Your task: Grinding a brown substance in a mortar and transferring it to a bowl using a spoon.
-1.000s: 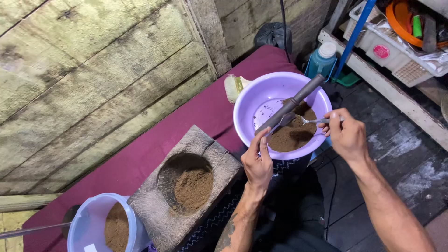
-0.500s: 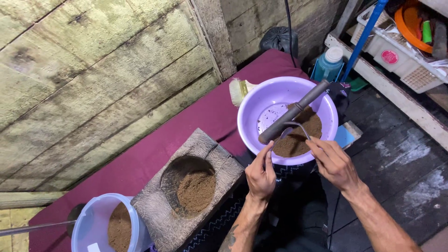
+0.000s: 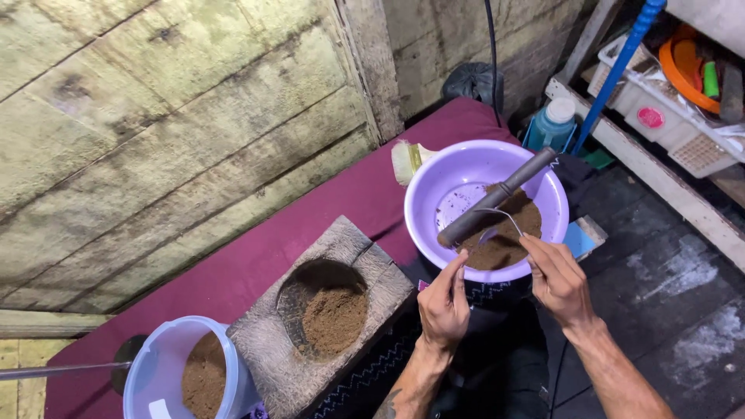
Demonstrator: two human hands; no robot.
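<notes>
Your left hand, fingers loosely apart, steadies the purple basin; your right hand pinches a spoon over brown powder, beside the leaning pestle.

head view | steep downward look | near | above purple basin

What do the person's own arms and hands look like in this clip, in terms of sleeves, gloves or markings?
Both arms are bare to the edge of the picture, with no sleeves in view. The left hand and right hand wear no gloves, and no rings or watch show. The left forearm bears a dark tattoo near the frame's bottom edge; its design is too small to tell.
</notes>
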